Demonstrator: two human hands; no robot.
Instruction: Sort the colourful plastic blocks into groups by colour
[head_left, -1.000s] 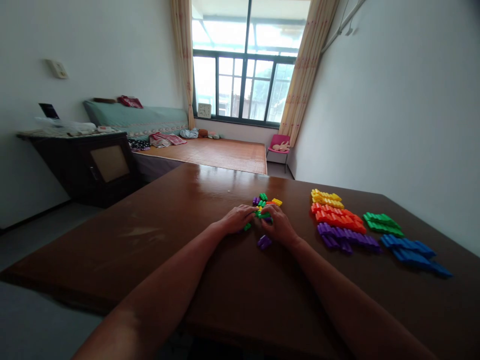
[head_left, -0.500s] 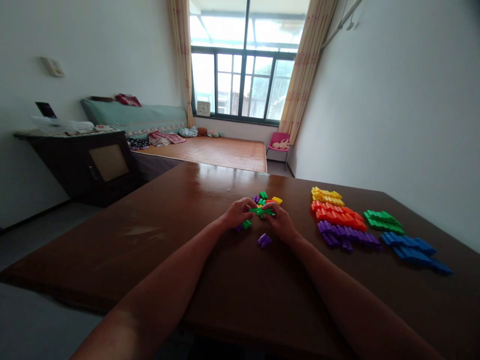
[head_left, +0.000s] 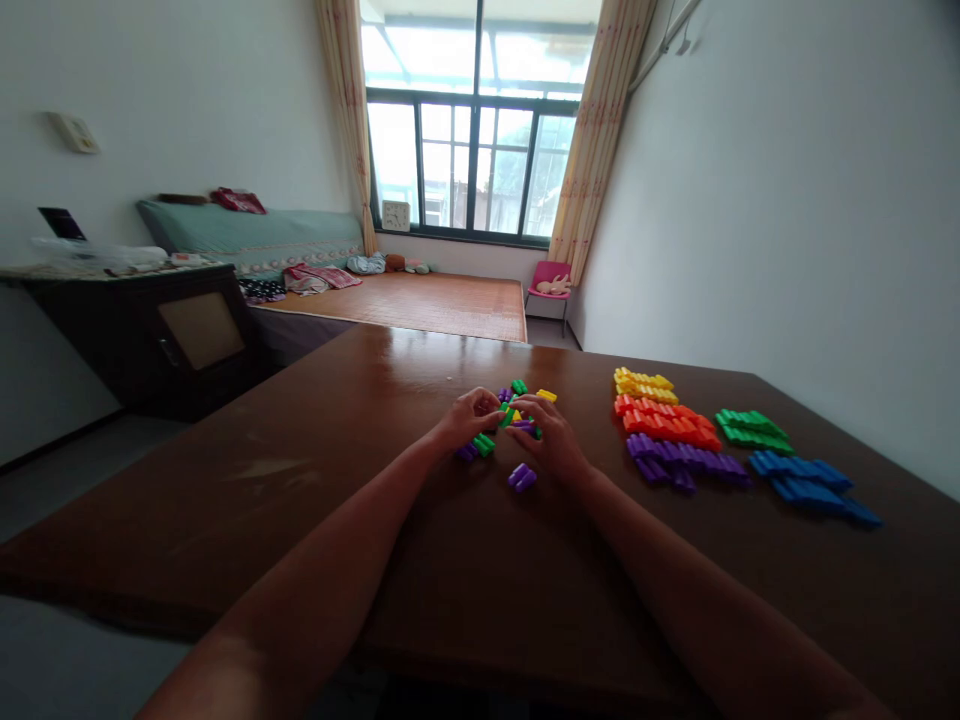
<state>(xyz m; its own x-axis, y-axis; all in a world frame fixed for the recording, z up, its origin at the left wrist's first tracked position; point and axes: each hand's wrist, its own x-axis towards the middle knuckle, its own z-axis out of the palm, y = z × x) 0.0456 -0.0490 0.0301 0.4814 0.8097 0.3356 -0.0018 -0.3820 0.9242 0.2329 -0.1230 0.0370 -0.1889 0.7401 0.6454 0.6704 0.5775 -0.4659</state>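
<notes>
My left hand (head_left: 472,416) pinches a small green plastic piece (head_left: 506,413) between thumb and fingers, above a loose cluster on the brown table (head_left: 315,480). Close on its right is my right hand (head_left: 553,438), thumb and index apart, fingertips near that green piece. A purple piece (head_left: 525,427) shows in the gap between the right fingers; whether they touch it is unclear. Around the hands lie green pieces (head_left: 484,443), purple pieces (head_left: 465,453) and a yellow piece (head_left: 547,396). Nearer me rests a pair of purple pieces (head_left: 522,477). The fingers partly cover the cluster.
On the right, pieces are grouped by colour: yellow (head_left: 645,385), orange (head_left: 667,422), purple (head_left: 686,460), green (head_left: 752,430) and blue (head_left: 814,483). Beyond the table stand a bed (head_left: 435,303), a pink chair (head_left: 551,280) and a dark cabinet (head_left: 135,335).
Both hands held green between them; now the green piece is at the left fingertips and tilted. The right fingers have shifted toward the left hand and spread. The view has turned slightly right.
</notes>
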